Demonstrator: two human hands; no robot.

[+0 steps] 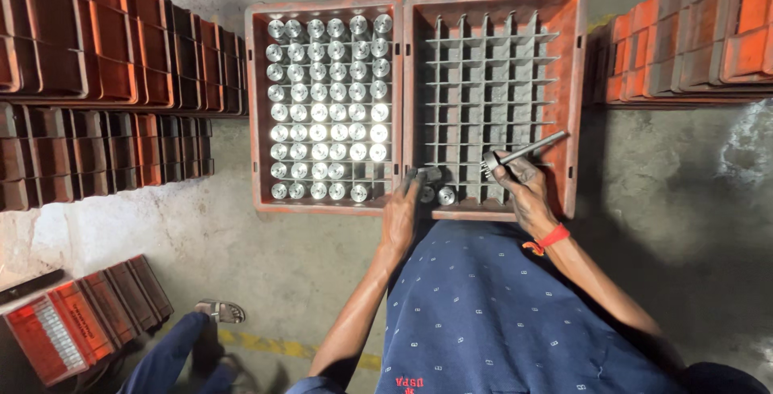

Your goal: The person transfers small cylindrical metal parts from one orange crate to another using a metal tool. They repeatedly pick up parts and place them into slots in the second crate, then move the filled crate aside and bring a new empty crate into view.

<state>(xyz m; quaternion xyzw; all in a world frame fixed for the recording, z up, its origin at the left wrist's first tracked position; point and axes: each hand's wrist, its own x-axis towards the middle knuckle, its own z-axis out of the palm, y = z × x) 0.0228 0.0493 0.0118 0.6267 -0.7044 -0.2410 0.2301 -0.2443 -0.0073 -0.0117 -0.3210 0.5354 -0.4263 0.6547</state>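
While the right hand [523,189] has its grip closed on a shiny metal rod [523,151] over the near corner of the gray-grid crate [576,104], the left hand [400,213] pinches another metal piece [428,174]. Rod looks heavy, hard, slippery; hold the thin stem.

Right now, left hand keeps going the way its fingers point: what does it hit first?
Probably the dark part already at the left hand's fingertips, over the grid crate's near-left cells. Beyond it stands the wall shared with the full crate. Depth is unclear from above.
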